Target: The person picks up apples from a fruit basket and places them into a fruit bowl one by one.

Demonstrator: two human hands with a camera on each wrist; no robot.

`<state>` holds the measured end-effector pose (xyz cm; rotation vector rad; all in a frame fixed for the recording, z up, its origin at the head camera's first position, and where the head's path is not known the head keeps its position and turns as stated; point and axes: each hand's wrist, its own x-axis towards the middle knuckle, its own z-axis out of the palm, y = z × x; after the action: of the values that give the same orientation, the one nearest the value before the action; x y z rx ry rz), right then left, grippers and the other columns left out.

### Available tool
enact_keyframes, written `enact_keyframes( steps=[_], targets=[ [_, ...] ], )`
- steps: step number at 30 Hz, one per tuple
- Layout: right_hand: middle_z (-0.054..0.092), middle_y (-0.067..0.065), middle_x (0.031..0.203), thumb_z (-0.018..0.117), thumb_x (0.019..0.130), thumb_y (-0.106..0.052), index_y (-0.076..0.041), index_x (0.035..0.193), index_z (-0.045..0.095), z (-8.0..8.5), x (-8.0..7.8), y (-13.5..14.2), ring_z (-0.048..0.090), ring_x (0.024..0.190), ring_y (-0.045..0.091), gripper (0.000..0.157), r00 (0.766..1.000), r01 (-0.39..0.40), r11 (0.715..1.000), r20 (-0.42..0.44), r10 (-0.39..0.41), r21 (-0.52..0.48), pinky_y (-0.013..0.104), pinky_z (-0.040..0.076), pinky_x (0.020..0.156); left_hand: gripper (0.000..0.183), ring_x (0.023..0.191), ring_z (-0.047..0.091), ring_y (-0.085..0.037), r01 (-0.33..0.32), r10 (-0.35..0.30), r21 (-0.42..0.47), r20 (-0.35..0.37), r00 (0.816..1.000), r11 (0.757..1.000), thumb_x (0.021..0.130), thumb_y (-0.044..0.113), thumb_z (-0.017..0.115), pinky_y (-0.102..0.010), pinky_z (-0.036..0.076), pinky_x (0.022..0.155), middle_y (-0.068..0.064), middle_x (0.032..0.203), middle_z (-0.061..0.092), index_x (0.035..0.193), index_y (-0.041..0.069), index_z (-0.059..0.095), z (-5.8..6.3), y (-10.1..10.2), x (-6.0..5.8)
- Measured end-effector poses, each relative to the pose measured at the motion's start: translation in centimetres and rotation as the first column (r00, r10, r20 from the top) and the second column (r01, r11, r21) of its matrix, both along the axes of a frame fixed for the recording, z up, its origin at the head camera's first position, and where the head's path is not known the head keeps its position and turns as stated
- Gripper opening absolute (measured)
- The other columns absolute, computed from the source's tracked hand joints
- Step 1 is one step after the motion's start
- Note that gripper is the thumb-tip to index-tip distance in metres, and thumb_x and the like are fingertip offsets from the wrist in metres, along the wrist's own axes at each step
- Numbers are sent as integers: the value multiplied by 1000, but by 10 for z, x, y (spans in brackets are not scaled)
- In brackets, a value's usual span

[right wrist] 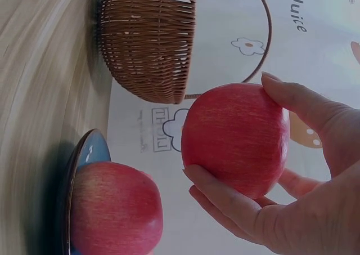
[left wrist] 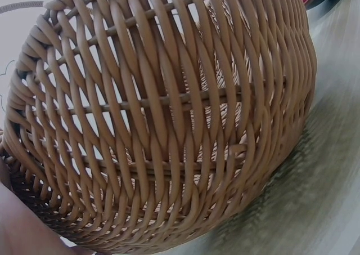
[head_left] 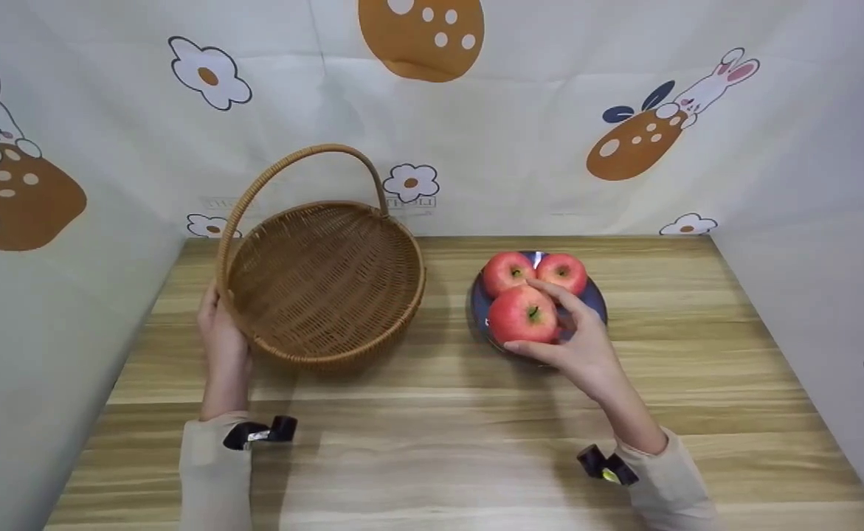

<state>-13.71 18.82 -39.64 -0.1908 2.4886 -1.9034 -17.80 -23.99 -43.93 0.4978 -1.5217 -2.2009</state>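
My right hand (head_left: 586, 350) grips a red apple (head_left: 522, 316) between thumb and fingers. In the right wrist view this held apple (right wrist: 236, 139) is raised off the plate, with another apple (right wrist: 115, 210) lower down. Two more apples show in the head view, one at the back left (head_left: 507, 271) and one at the back right (head_left: 563, 273) of the dark blue plate (head_left: 600, 301). On the left, my left hand (head_left: 225, 343) holds the side of a brown wicker basket (head_left: 321, 284), its fingers partly hidden behind the weave. The basket has a tall arched handle (head_left: 321, 149) and nothing inside.
The wood-grain table (head_left: 417, 457) ends at a pale cloth backdrop (head_left: 520, 147) printed with rabbits and flowers. Cloth walls also stand on the left and right. The plate sits to the right of the basket, with a strip of table between them.
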Motion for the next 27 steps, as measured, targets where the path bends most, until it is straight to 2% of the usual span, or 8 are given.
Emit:
enact_keyframes(
  steps=[6, 15, 22, 27],
  targets=[
    [55, 12, 151, 93, 72, 3, -3, 147, 59, 0, -1, 5, 62, 125, 25, 82, 1000, 7, 1000, -8, -8, -18, 22, 55, 94, 39, 118, 56, -19, -10, 10, -7, -33, 999, 1000, 113, 10, 40, -28, 50, 104, -5, 127, 60, 148, -1, 54, -1, 1, 0],
    [55, 10, 150, 93, 73, 1, -4, 149, 57, 0, -2, 10, 61, 124, 25, 84, 1000, 11, 999, 6, -11, -37, 23, 55, 94, 46, 125, 54, -17, 5, -5, -4, 11, 1000, 1000, 114, 13, 39, -32, 44, 114, -6, 140, 55, 158, 3, 44, -1, -1, -1],
    [54, 12, 152, 93, 75, -2, -7, 151, 56, 2, -3, 13, 59, 129, 29, 85, 999, 32, 999, 33, -31, -11, 22, 54, 94, 45, 123, 55, -18, -5, 5, -8, 24, 1000, 1000, 113, 12, 40, -31, 46, 112, -5, 136, 57, 157, 2, 46, 0, 0, 0],
    [51, 13, 154, 93, 76, -3, -8, 151, 56, 3, -4, 16, 57, 130, 31, 84, 998, 48, 999, 35, -49, 16, 21, 52, 95, 43, 119, 57, -18, -10, 10, -20, 3, 1000, 1000, 113, 11, 41, -27, 51, 105, -5, 131, 59, 154, 0, 49, -1, -1, 0]
  ],
)
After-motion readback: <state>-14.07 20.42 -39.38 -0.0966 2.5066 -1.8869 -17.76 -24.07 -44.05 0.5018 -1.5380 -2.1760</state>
